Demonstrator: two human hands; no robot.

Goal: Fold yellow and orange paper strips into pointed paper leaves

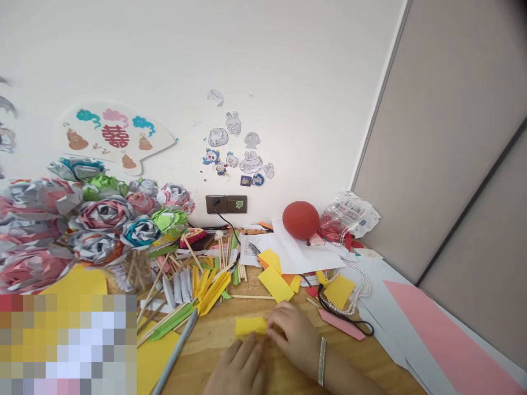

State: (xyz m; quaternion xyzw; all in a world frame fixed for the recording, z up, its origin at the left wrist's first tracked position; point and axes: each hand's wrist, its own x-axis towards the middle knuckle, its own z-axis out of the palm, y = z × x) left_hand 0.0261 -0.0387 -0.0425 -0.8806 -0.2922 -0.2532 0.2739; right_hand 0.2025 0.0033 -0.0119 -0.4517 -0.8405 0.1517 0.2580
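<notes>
On the wooden table lies a small folded piece of yellow paper (249, 326), right in front of me. My right hand (294, 337), with a silvery bracelet on its wrist, closes its fingertips on the paper's right end. Just below the paper's lower edge is my left hand (241, 366). Its fingers stretch forward over the tabletop, near or touching that edge, and its thumb is hidden. Behind the paper rest loose yellow paper rectangles (276, 283). A thin light stick (252, 297) lies between them and my hands.
Paper flowers (102, 214) crowd the left side. Wooden sticks with yellow folded strips (212, 291) and a grey tube (175, 351) lie nearer. A red balloon (301, 220) sits at the back. Pearl beads (364, 291), a black cord (348, 317) and pink paper (444, 334) are on the right.
</notes>
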